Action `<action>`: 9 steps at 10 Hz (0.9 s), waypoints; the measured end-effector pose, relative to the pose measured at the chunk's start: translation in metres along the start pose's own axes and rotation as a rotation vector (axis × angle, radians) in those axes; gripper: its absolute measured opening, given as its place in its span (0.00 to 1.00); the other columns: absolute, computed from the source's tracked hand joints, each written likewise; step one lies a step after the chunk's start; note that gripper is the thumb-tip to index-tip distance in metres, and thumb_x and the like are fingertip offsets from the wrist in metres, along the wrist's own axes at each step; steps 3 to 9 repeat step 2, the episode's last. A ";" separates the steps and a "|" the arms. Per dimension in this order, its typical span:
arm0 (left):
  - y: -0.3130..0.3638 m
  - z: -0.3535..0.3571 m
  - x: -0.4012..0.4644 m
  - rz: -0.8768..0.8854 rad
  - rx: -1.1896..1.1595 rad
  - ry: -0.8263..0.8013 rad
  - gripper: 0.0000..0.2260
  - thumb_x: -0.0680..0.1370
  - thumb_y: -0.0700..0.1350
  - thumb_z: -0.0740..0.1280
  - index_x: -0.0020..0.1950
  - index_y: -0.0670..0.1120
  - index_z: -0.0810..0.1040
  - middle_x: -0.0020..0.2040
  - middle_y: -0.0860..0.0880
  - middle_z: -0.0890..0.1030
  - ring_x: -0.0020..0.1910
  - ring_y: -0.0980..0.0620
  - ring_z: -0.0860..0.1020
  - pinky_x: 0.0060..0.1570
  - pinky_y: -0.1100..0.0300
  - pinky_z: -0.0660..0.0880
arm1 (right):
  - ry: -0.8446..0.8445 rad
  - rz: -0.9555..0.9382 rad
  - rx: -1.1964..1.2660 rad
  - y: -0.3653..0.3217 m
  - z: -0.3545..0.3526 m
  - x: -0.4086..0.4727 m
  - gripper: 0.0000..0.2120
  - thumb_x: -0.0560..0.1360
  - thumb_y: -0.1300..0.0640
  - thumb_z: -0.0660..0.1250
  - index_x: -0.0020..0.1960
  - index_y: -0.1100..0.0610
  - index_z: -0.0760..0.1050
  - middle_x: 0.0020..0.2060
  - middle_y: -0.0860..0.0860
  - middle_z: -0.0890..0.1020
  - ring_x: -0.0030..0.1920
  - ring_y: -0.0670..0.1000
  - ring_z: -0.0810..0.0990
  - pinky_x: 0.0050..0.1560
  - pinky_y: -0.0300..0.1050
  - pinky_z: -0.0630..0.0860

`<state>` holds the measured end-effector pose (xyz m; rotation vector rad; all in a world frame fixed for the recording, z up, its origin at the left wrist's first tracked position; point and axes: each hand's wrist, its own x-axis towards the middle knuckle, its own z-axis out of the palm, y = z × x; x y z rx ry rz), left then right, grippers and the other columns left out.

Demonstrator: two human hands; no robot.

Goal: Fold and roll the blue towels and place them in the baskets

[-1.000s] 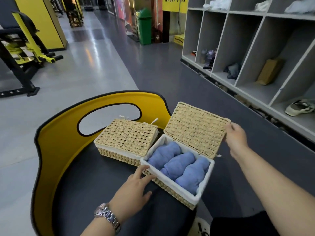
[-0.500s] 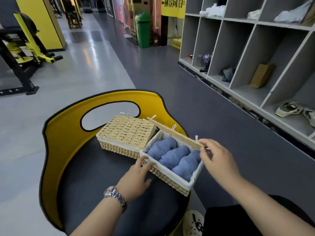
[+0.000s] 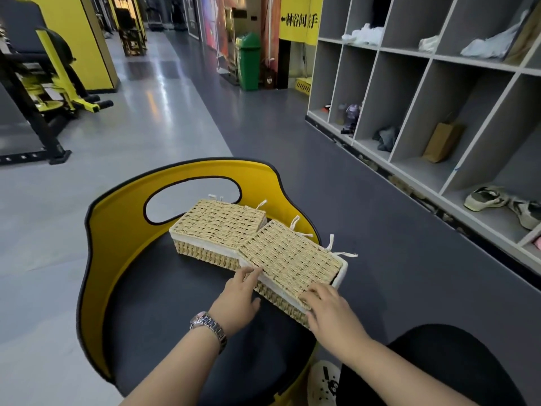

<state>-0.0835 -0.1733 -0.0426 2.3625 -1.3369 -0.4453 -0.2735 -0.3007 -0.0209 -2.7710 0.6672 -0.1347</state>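
Observation:
Two woven straw baskets with white liners sit side by side on a black chair seat. The far basket has its lid down. The near basket now has its lid down too, so the blue towels inside are hidden. My left hand rests against the near basket's left corner, fingers on the lid's edge. My right hand lies flat on the lid's front right corner, pressing it down. Neither hand holds anything.
The chair has a yellow curved back with an oval cut-out. Grey cubby shelves with shoes and bags line the right. Gym equipment stands at the far left, a green bin down the corridor.
My right hand swung the near basket's lid down from upright until it covered the blue towels. My left hand stayed at the basket's left corner.

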 end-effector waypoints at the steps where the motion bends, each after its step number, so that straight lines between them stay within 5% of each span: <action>1: 0.003 -0.009 -0.010 -0.050 -0.072 0.002 0.26 0.78 0.48 0.62 0.74 0.55 0.59 0.71 0.52 0.63 0.65 0.52 0.69 0.58 0.59 0.73 | 0.016 0.035 0.073 -0.001 -0.007 0.004 0.12 0.78 0.53 0.58 0.59 0.49 0.75 0.56 0.43 0.73 0.61 0.45 0.68 0.64 0.43 0.64; 2: 0.007 -0.028 -0.029 -0.111 -0.239 0.100 0.12 0.79 0.49 0.63 0.62 0.55 0.75 0.55 0.55 0.79 0.49 0.59 0.78 0.50 0.63 0.76 | 0.004 0.128 0.182 -0.009 -0.027 0.011 0.10 0.78 0.53 0.57 0.42 0.52 0.75 0.42 0.45 0.78 0.43 0.46 0.74 0.49 0.43 0.72; 9: 0.007 -0.028 -0.029 -0.111 -0.239 0.100 0.12 0.79 0.49 0.63 0.62 0.55 0.75 0.55 0.55 0.79 0.49 0.59 0.78 0.50 0.63 0.76 | 0.004 0.128 0.182 -0.009 -0.027 0.011 0.10 0.78 0.53 0.57 0.42 0.52 0.75 0.42 0.45 0.78 0.43 0.46 0.74 0.49 0.43 0.72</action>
